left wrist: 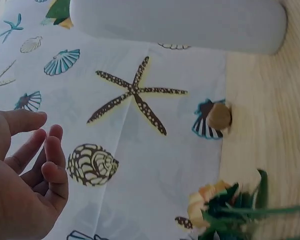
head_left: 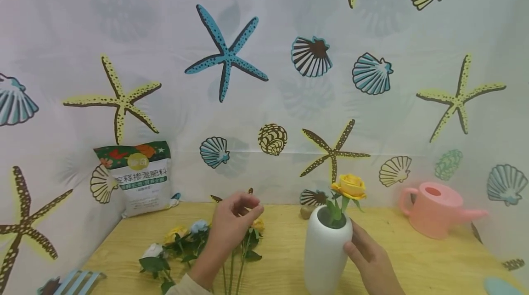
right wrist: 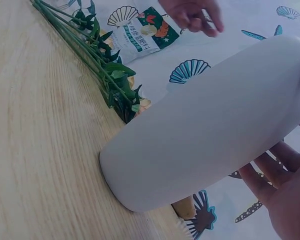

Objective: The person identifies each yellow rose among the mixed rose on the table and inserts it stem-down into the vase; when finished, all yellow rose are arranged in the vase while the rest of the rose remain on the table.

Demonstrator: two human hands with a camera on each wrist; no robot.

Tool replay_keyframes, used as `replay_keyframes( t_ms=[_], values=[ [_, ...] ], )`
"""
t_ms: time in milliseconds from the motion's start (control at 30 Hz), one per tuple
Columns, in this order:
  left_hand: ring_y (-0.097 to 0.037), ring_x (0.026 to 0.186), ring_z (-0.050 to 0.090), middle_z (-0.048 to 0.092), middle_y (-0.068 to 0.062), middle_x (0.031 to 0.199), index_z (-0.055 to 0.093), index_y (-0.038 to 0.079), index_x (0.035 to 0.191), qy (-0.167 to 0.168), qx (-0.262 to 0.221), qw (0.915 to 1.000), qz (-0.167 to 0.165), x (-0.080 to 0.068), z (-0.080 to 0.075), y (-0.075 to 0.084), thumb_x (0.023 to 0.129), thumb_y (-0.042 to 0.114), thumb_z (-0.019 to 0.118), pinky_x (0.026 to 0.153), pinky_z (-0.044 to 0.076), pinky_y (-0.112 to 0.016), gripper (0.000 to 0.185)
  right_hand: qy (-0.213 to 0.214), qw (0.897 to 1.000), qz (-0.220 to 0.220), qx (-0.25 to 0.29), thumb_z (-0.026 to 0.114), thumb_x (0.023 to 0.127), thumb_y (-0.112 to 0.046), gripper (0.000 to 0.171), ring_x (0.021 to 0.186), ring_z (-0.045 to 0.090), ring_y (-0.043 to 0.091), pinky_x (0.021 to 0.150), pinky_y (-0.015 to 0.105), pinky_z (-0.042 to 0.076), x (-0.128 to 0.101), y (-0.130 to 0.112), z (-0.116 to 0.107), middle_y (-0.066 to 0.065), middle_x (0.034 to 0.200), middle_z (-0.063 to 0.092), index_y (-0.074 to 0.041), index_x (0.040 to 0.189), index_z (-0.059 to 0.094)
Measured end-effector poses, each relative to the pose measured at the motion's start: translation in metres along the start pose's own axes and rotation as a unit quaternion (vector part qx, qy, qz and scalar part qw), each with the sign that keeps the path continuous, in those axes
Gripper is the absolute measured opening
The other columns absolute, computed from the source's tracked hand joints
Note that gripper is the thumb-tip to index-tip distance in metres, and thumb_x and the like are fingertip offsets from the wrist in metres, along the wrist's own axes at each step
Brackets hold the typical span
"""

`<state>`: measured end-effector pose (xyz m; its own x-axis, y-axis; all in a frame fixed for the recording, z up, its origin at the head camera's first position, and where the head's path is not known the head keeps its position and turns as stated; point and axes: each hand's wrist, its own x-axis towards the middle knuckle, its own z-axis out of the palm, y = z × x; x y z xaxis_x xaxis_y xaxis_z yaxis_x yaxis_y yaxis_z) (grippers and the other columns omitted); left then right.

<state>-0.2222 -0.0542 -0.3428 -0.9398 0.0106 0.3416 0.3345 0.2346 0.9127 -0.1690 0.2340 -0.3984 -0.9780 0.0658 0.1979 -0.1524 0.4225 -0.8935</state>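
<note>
A white vase [head_left: 326, 251] stands upright on the wooden table [head_left: 285, 240] with one yellow rose [head_left: 349, 187] in it. My right hand [head_left: 369, 258] rests against the vase's right side, fingers laid along its wall [right wrist: 270, 170]; the vase [right wrist: 210, 130] fills the right wrist view. My left hand [head_left: 231, 226] hovers empty above a bunch of artificial flowers [head_left: 186, 240] lying on the table, fingers loosely curled [left wrist: 45, 165]. The vase [left wrist: 180, 22] crosses the top of the left wrist view, with flower heads [left wrist: 215, 205] low down.
A pink watering can [head_left: 436, 208] stands at the right back. A fertilizer bag [head_left: 138, 178] leans on the seashell-print backdrop at left. A small brown ball [head_left: 306, 212] lies behind the vase. A striped object [head_left: 78, 282] sits at the front left corner.
</note>
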Motion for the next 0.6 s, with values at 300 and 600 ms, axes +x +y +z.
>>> replay_keyframes(
  t_ms=[300, 600],
  values=[
    [-0.018, 0.067, 0.064, 0.073, -0.004, 0.097, 0.069, 0.004, 0.110, -0.051, 0.007, 0.9894, -0.136, -0.017, -0.041, -0.046, 0.091, 0.020, 0.076, 0.058, 0.052, -0.032, 0.025, 0.005, 1.000, -0.010, -0.004, 0.052, 0.107, -0.028, 0.054, 0.139, 0.045, 0.048, 0.105, 0.062, 0.045, -0.002, 0.003, 0.000, 0.023, 0.153, 0.046, -0.008, 0.155, 0.038],
    [-0.016, 0.061, 0.062, 0.075, -0.005, 0.102, 0.061, -0.002, 0.128, -0.184, 0.000, 0.9639, -0.192, -0.031, -0.058, -0.084, 0.094, 0.027, 0.073, 0.052, 0.045, -0.031, 0.047, 0.000, 1.000, -0.008, 0.000, 0.051, 0.107, -0.028, 0.054, 0.139, 0.045, 0.049, 0.105, 0.061, 0.046, -0.001, 0.004, 0.001, 0.023, 0.154, 0.044, -0.009, 0.155, 0.037]
  ],
)
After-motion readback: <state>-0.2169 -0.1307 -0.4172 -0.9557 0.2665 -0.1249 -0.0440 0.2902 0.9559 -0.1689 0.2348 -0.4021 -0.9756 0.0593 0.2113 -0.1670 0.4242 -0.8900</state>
